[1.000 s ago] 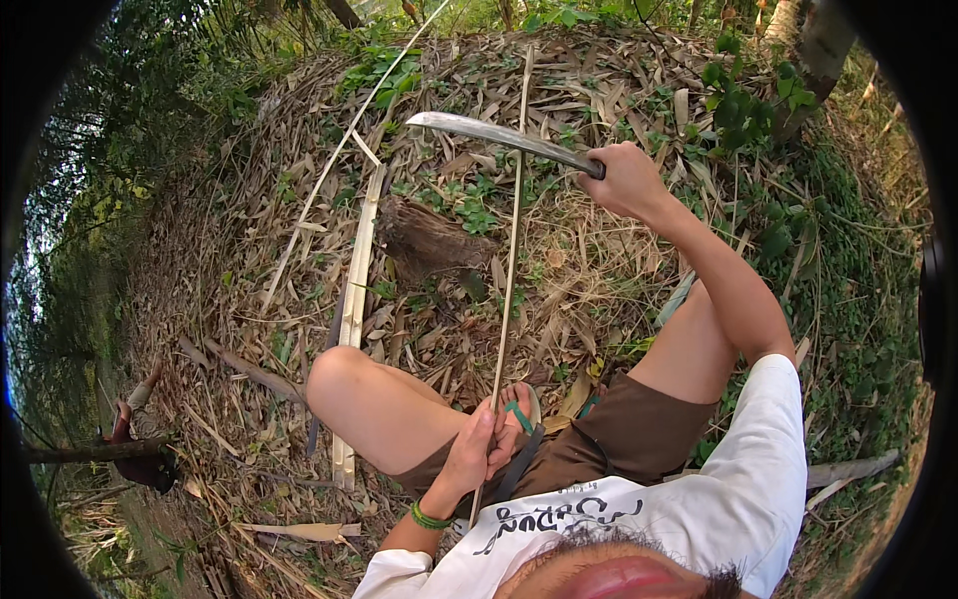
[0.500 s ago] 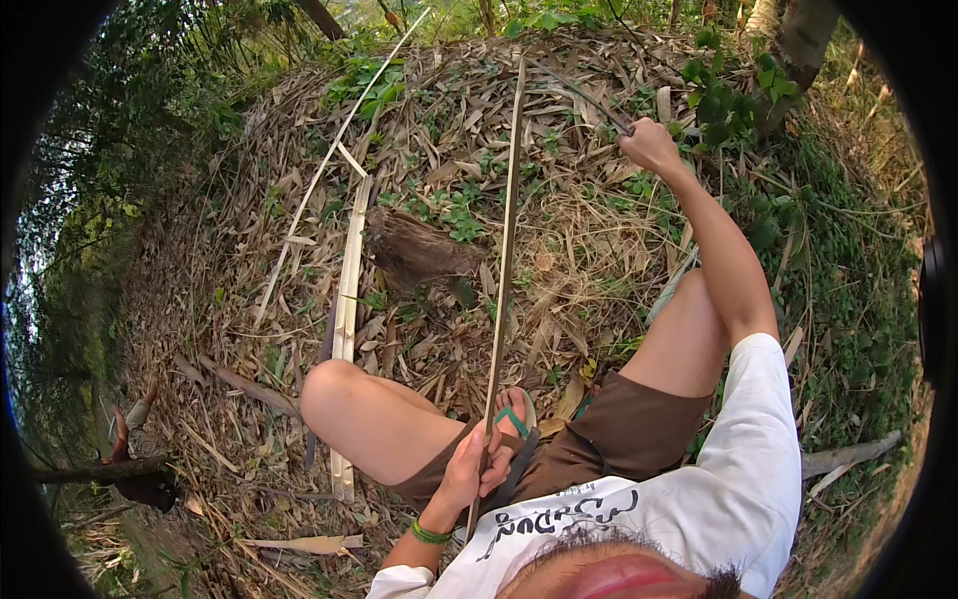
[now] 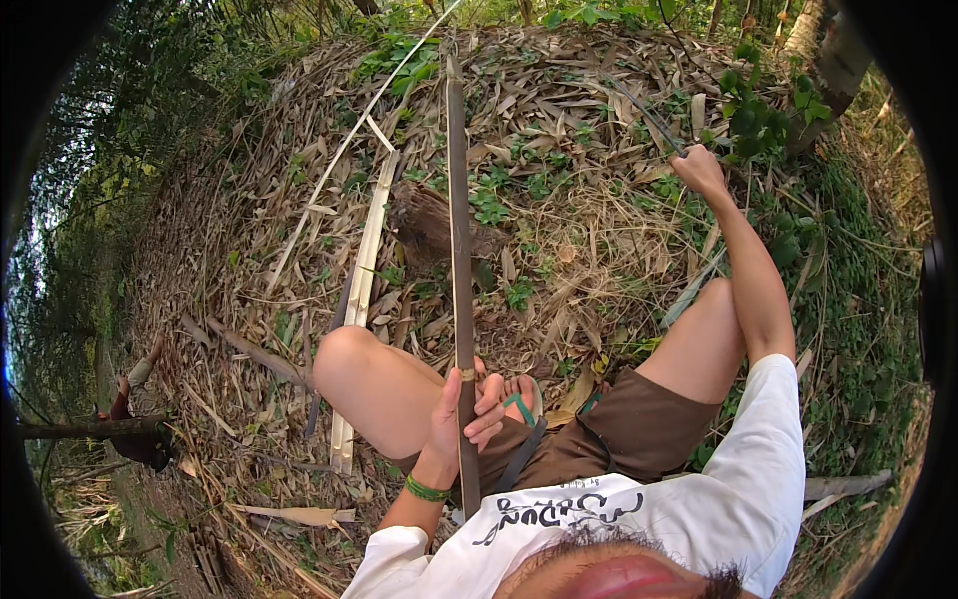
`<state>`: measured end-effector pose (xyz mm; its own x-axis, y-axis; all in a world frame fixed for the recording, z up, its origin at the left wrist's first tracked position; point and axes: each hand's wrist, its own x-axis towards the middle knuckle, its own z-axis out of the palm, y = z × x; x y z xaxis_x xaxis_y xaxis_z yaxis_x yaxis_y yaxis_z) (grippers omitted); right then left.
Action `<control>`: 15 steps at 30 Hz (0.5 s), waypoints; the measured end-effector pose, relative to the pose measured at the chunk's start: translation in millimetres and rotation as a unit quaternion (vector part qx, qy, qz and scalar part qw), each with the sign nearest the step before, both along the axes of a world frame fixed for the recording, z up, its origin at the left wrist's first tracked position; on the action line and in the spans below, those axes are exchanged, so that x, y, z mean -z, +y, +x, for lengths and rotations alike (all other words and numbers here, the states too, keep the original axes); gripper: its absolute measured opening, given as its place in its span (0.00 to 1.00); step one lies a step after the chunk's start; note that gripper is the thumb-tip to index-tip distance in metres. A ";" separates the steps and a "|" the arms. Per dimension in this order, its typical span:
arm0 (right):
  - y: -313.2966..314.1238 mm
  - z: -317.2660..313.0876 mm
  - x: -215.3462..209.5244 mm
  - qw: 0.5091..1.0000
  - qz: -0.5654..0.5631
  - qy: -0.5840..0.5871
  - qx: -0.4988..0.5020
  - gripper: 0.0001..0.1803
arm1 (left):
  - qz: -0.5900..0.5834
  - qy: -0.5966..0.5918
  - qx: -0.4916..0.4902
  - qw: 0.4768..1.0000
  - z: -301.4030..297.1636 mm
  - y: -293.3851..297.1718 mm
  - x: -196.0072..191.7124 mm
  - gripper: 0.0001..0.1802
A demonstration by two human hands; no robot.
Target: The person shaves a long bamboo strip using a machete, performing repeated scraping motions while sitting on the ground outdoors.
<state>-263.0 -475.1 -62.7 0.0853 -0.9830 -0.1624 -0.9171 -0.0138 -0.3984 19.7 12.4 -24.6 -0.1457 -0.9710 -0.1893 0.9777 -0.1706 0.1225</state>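
My left hand point(image 3: 461, 411) is closed around a long thin bamboo stick point(image 3: 458, 230), holding it just below a node. The stick stands up from my lap and points away over the leaf litter. My right hand point(image 3: 699, 170) is stretched out to the far right, gripping the handle of a long knife point(image 3: 644, 112). Its dark blade shows edge-on and slants up and to the left, well away from the stick. I sit on the ground with bent bare knees, a green band on my left wrist.
A pale split bamboo slat point(image 3: 361, 295) and a thin cane point(image 3: 344, 150) lie left of the stick. A stump point(image 3: 429, 222) sits behind it. Dry leaves cover the ground. A tree trunk point(image 3: 823, 65) stands at upper right, and logs point(image 3: 90, 429) lie at left.
My right hand has swung the knife from above the stick's middle out to the far right. The stick has tilted closer to the camera in my left hand.
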 end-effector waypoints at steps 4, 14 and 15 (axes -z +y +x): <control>8.1 11.5 -2.2 0.998 -0.028 -0.022 -0.049 0.21 | 0.020 -0.105 -0.015 0.994 1.9 -7.3 -6.3 0.26; 65.9 58.9 -33.0 0.964 -0.176 -0.106 -0.167 0.21 | 0.097 -0.323 0.008 0.941 23.6 -18.1 -31.1 0.25; 75.0 66.0 -42.1 0.963 -0.158 -0.108 -0.191 0.19 | 0.104 -0.325 0.009 0.940 26.8 -19.5 -33.8 0.25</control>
<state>-197.0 -400.1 -20.6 0.4482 -0.8710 0.2012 -0.7174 -0.4847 -0.5003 46.6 -7.1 9.3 0.0503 -0.9015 -0.4298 0.7051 -0.2727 0.6546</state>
